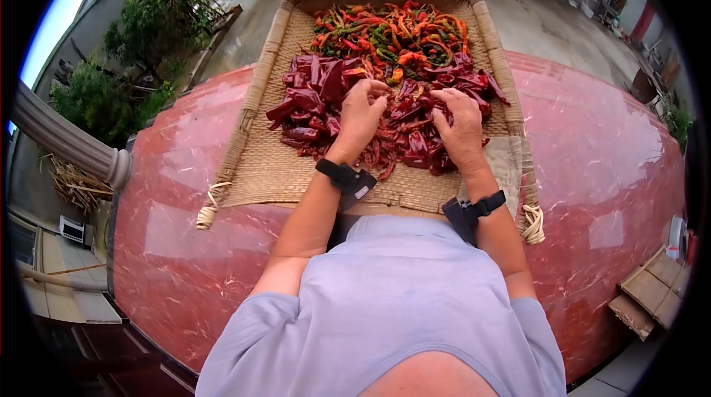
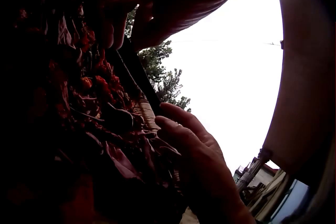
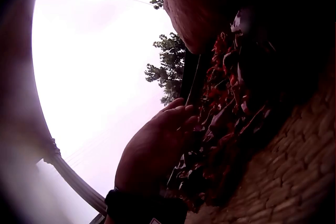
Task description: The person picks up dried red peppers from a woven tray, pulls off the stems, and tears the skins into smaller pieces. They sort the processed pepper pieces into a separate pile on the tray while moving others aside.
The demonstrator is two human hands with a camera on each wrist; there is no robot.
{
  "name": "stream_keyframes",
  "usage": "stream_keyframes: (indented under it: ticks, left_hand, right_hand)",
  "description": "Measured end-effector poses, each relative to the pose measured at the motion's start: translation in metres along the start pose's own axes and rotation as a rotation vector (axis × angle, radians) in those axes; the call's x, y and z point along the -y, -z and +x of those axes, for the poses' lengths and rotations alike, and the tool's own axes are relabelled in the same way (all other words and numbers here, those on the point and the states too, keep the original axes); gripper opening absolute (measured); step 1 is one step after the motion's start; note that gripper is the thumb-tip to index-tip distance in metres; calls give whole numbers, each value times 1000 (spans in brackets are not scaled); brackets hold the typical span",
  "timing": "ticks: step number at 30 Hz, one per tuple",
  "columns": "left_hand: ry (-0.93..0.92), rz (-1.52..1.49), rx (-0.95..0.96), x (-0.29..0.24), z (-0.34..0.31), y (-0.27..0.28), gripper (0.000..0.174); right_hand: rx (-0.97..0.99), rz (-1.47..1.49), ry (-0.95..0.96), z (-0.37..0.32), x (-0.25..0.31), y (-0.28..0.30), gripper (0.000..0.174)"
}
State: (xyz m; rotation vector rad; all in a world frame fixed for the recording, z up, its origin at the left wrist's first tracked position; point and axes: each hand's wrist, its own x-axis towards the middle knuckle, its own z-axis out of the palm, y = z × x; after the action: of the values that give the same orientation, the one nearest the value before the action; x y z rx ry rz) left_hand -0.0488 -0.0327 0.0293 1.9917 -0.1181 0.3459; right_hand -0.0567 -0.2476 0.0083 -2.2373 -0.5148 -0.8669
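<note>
Dark red dried peppers (image 1: 307, 101) cover the middle of a woven tray (image 1: 274, 175), with orange, red and green peppers (image 1: 415, 34) behind them. Over the dark red ones is the left hand (image 1: 361, 119), fingers loosely bent, thumb apart from them. The right hand (image 1: 461, 127) lies over the pile's right part, its fingers bent toward the left. No pepper can be made out between either hand's fingers. In the left wrist view the right hand (image 2: 197, 155) is beside the shadowed peppers (image 2: 121, 161); the right wrist view shows the left hand (image 3: 152, 148) near the peppers (image 3: 226, 113).
The tray's near edge is close to the person's grey shirt (image 1: 415, 286). Around the tray spreads a red stone surface (image 1: 200, 249). A column (image 1: 81, 138) and green bushes (image 1: 96, 101) stand at the left, and flat cardboard (image 1: 655, 286) lies at the lower right.
</note>
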Motion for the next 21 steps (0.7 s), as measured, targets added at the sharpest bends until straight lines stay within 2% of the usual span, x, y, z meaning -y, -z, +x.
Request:
stream_keyframes:
  ticks: [1, 3, 4, 6, 8, 11, 14, 17, 18, 21]
  left_hand:
    - [-21, 15, 147, 5, 1, -7, 29]
    - [-67, 215, 263, 11, 4, -24, 32]
    - [-179, 211, 218, 15, 4, -31, 29]
    - [-146, 414, 285, 19, 10, -39, 39]
    - [-155, 588, 361, 21, 16, -41, 50]
    - [-123, 578, 287, 18, 11, -44, 47]
    - [-38, 415, 263, 19, 10, -38, 44]
    - [44, 38, 196, 16, 6, -31, 31]
    - [129, -5, 250, 16, 8, -28, 47]
    - [303, -326, 454, 16, 7, -15, 47]
  right_hand:
    - [-22, 25, -10, 0, -1, -1, 33]
    - [-64, 77, -29, 0, -1, -2, 30]
    - [-42, 102, -83, -1, -1, 0, 29]
    - [0, 152, -188, -1, 0, 3, 27]
    - [-3, 168, -200, -1, 2, 4, 26]
    - [-1, 174, -204, -2, 0, 3, 25]
    - [-51, 184, -170, -1, 1, 1, 24]
    - [-66, 186, -153, -2, 4, 1, 24]
    - [-62, 183, -152, -1, 5, 2, 24]
    - [-36, 143, -128, -1, 6, 4, 24]
